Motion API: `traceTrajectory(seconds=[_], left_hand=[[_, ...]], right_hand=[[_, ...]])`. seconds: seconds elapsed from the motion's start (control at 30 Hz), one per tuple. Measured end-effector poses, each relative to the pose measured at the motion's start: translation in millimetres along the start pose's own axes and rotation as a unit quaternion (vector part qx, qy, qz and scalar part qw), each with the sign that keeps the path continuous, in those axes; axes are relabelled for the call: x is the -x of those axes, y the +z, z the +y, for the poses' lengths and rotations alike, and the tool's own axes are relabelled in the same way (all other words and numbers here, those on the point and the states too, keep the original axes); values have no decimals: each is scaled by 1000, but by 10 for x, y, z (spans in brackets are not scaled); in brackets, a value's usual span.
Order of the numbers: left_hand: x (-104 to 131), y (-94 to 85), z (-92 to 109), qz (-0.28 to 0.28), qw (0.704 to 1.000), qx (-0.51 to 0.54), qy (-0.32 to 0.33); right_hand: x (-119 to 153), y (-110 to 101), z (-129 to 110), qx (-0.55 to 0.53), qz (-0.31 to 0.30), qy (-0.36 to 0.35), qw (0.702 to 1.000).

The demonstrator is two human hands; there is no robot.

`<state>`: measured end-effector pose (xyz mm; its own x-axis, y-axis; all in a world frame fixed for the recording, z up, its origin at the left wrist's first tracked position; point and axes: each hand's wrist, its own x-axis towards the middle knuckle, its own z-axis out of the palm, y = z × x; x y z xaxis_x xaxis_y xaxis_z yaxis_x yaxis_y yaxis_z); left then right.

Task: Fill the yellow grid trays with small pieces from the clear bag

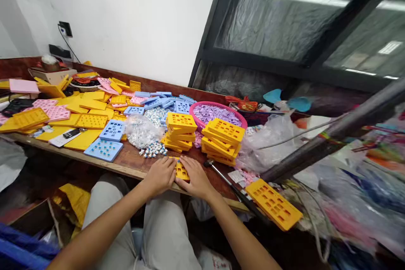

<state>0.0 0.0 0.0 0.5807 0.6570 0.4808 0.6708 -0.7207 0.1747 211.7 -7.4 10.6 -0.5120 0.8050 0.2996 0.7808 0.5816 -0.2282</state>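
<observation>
At the table's front edge lies a small yellow tray with square holes [182, 171]. My left hand [160, 175] grips its left side, the fingers curled over the edge. My right hand [195, 176] holds the right side, fingers laid across its top and thumb at the near edge. Between them part of the tray shows; the rest is covered by my hands. Just behind stand two stacks of similar yellow trays, a left stack [180, 128] and a right stack [223, 139]. Small white-and-blue pieces [154, 150] are heaped left of the stacks.
A pink basket [242, 121] of purple pieces stands behind the stacks. Blue trays [104, 149] and many yellow and pink ones cover the left. A metal rod with a black handle [226, 179] and a slanting pole [335, 135] are on the right, near another yellow tray [274, 204].
</observation>
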Motion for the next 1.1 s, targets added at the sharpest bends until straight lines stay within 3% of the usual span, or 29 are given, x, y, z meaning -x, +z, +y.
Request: traceTrajectory(seconds=[0.23, 0.43, 0.67, 0.9, 1.1], left_hand=[[-189, -26, -151, 3, 994, 76, -73], [-406, -82, -235, -30, 991, 107, -78], [-355, 6, -270, 20, 979, 185, -85], [-329, 41, -242, 37, 983, 152, -96], [-345, -52, -92, -34, 993, 17, -115]], right_hand=[[22, 3, 60, -59, 18, 23, 998], [13, -4, 65, -64, 23, 24, 997], [13, -30, 44, -65, 11, 29, 997], [-4, -43, 31, -64, 9, 28, 997], [-2, -21, 53, -57, 11, 22, 998]])
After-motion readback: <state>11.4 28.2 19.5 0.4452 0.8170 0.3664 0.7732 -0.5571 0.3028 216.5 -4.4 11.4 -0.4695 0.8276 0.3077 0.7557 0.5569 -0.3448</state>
